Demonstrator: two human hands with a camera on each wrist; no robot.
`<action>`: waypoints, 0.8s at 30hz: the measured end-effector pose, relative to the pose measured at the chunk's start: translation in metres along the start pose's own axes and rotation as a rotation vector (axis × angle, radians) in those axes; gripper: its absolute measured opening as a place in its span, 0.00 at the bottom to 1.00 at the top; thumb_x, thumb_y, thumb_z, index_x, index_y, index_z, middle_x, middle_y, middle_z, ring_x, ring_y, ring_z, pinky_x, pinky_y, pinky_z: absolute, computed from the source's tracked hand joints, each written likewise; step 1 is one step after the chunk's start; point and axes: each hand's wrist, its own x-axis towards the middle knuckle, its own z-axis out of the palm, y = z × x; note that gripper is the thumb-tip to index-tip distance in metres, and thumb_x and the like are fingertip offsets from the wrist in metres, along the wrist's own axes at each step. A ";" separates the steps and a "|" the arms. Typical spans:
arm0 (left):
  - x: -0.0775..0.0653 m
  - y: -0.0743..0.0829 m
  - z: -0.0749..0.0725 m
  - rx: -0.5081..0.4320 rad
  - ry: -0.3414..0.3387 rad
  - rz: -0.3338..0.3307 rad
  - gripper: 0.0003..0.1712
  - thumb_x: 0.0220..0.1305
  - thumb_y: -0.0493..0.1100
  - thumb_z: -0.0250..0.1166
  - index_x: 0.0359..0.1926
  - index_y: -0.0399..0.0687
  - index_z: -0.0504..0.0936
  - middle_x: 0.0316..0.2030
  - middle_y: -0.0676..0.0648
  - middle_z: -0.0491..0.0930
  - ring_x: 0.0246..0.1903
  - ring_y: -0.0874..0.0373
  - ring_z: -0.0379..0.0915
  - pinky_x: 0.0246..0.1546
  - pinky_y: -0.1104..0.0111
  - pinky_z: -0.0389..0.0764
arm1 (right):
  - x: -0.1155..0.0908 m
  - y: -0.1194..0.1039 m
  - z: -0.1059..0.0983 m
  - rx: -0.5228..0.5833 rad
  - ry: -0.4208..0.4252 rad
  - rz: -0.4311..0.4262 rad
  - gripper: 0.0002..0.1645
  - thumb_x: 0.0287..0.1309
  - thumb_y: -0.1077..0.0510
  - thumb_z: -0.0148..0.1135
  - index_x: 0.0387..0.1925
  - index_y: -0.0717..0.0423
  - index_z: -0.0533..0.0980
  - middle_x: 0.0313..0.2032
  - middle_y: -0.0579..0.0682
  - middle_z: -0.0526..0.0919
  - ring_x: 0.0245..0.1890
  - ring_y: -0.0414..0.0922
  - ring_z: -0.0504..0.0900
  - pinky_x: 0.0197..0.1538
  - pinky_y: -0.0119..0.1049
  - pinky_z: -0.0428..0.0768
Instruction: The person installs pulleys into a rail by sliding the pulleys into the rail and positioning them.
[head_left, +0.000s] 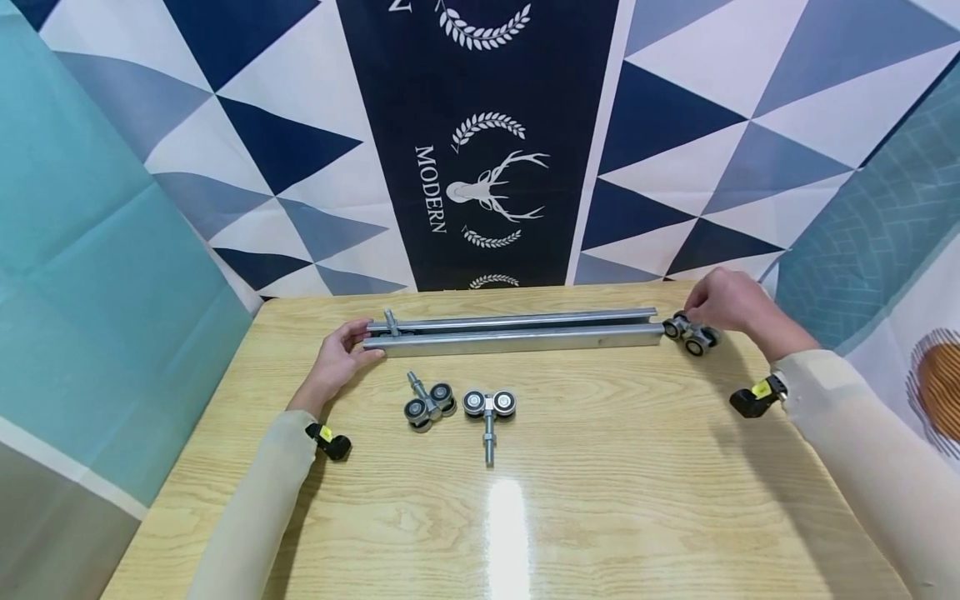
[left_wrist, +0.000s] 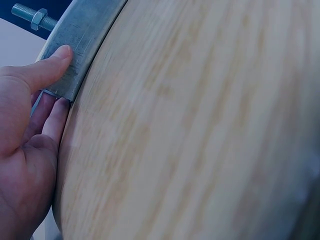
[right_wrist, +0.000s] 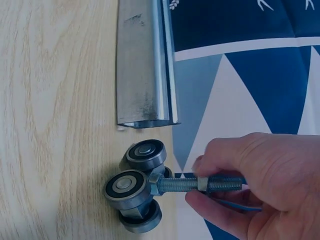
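Note:
A metal channel rail [head_left: 517,340] lies along the back of the table, slot upward. At its left end my left hand [head_left: 339,360] grips it, the thumb pressed on the side and fingers around the end. One roller trolley sits inside the rail near that hand, its bolt [head_left: 392,322] sticking up. My right hand [head_left: 729,300] pinches the threaded bolt [right_wrist: 220,184] of another roller trolley [right_wrist: 132,185], held upright just off the rail's right end. In the right wrist view its wheels are apart from the rail opening [right_wrist: 149,123].
Two more roller trolleys lie in front of the rail: one tilted [head_left: 430,406], the other with its bolt toward me [head_left: 489,408]. A patterned cloth [head_left: 487,167] hangs behind the wooden table [head_left: 600,483]. Teal cloth [head_left: 97,250] hangs at the left side.

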 end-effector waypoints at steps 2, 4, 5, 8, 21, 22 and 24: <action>-0.001 0.000 0.000 0.005 0.000 -0.001 0.42 0.76 0.31 0.72 0.85 0.38 0.66 0.81 0.32 0.69 0.79 0.41 0.68 0.56 0.90 0.76 | -0.001 -0.001 -0.001 0.025 0.024 0.030 0.14 0.69 0.60 0.69 0.41 0.69 0.91 0.35 0.63 0.94 0.31 0.52 0.85 0.34 0.42 0.80; -0.001 0.001 -0.001 0.005 0.001 -0.003 0.42 0.76 0.32 0.72 0.85 0.38 0.66 0.81 0.32 0.69 0.79 0.41 0.68 0.56 0.89 0.76 | -0.002 -0.002 -0.003 0.056 0.048 0.073 0.18 0.72 0.58 0.67 0.45 0.71 0.90 0.37 0.65 0.94 0.34 0.56 0.87 0.34 0.44 0.81; -0.001 0.001 -0.001 0.005 0.001 -0.004 0.42 0.76 0.32 0.72 0.85 0.39 0.67 0.80 0.32 0.69 0.79 0.42 0.68 0.56 0.89 0.76 | -0.003 -0.002 -0.004 0.067 0.060 0.095 0.19 0.72 0.56 0.67 0.46 0.72 0.89 0.38 0.66 0.94 0.35 0.58 0.87 0.34 0.46 0.81; -0.001 0.000 -0.002 0.008 -0.001 -0.004 0.42 0.76 0.31 0.72 0.85 0.39 0.67 0.80 0.32 0.70 0.79 0.41 0.68 0.56 0.90 0.76 | -0.005 -0.003 -0.003 0.079 0.087 0.138 0.21 0.73 0.54 0.68 0.45 0.72 0.89 0.37 0.66 0.94 0.38 0.60 0.88 0.35 0.49 0.83; 0.000 0.001 -0.001 0.004 -0.006 0.004 0.42 0.76 0.31 0.72 0.85 0.37 0.66 0.80 0.31 0.70 0.79 0.41 0.68 0.56 0.90 0.77 | -0.009 -0.008 0.014 0.087 0.201 0.206 0.15 0.63 0.58 0.74 0.29 0.68 0.91 0.23 0.57 0.91 0.25 0.51 0.82 0.26 0.39 0.75; 0.000 0.001 -0.001 0.002 -0.005 0.003 0.42 0.76 0.31 0.72 0.85 0.38 0.66 0.80 0.32 0.70 0.79 0.41 0.68 0.56 0.90 0.76 | -0.008 -0.008 0.014 0.087 0.203 0.199 0.14 0.63 0.58 0.74 0.30 0.68 0.91 0.24 0.58 0.91 0.25 0.52 0.82 0.27 0.39 0.75; 0.000 0.002 -0.001 0.001 -0.004 0.003 0.42 0.76 0.31 0.73 0.85 0.38 0.67 0.80 0.32 0.69 0.79 0.41 0.68 0.57 0.90 0.76 | -0.008 -0.008 0.013 0.090 0.207 0.188 0.13 0.63 0.59 0.74 0.30 0.69 0.90 0.25 0.60 0.91 0.25 0.52 0.83 0.27 0.39 0.76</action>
